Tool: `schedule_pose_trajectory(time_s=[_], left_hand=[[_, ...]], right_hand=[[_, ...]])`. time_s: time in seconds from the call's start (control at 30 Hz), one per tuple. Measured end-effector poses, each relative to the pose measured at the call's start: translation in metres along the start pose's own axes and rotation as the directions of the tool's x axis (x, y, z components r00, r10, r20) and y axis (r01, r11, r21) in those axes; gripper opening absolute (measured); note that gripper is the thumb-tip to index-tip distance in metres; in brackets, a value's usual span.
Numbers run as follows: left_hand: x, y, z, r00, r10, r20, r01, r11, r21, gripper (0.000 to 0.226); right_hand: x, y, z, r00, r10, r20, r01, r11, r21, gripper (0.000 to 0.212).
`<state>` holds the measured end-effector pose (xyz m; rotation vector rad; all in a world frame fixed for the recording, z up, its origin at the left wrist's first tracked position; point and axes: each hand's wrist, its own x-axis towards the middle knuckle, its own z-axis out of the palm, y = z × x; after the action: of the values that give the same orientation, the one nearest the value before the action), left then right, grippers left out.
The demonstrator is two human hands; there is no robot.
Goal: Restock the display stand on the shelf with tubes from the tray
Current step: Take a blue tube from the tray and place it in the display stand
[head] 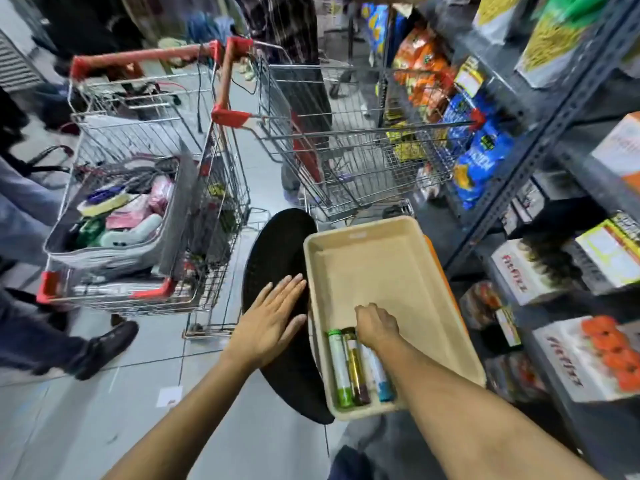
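A beige tray (384, 265) rests on a round black stool (277, 251) in front of me. Three tubes lie side by side in its near left corner: a green one (338, 367), a gold and brown one (356, 370) and a white and blue one (379, 375). My right hand (375, 323) reaches into the tray with fingers curled down onto the far ends of the tubes; the grip itself is hidden under the hand. My left hand (273, 320) lies flat and open on the stool beside the tray's left rim. The display stand is not in view.
Grey metal shelving (540, 140) with boxes and snack bags runs along the right. Two wire shopping carts stand ahead: a loaded one (138, 209) at left, an emptier one (346, 150) at centre. Another person's legs and shoe (104, 348) are at the left on the tiled floor.
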<state>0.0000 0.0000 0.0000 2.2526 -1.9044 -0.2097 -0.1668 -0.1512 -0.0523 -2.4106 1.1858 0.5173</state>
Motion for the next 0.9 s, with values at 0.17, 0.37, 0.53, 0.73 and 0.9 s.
schedule_pose_trajectory(time_s=[0.17,0.37,0.53,0.73,0.9], left_hand=[[0.001,0.003,0.0,1.0,-0.019,-0.003,0.019,1.0,-0.007,0.06],[0.001,0.0,0.003,1.0,-0.023,-0.009,0.023,1.0,-0.007,0.058],[0.0,0.001,0.004,1.0,-0.028,0.011,0.028,1.0,0.005,0.059],[0.011,0.0,-0.004,0.998,0.002,0.066,0.0,0.999,-0.04,0.073],[0.097,0.052,-0.06,0.983,0.139,-0.117,-0.15,0.985,-0.091,0.076]], right_hand=[[0.008,-0.003,0.004,0.999,0.022,0.04,-0.019,0.996,-0.085,0.036],[0.019,-0.005,0.0,0.988,0.052,0.143,-0.043,0.997,-0.064,0.035],[0.013,-0.007,-0.046,0.962,-0.002,0.271,0.006,1.0,-0.013,0.042],[-0.042,0.011,-0.164,0.973,-0.213,0.09,0.211,0.977,0.038,0.031],[-0.141,0.037,-0.299,0.928,-0.333,-0.168,0.349,0.934,0.075,0.018]])
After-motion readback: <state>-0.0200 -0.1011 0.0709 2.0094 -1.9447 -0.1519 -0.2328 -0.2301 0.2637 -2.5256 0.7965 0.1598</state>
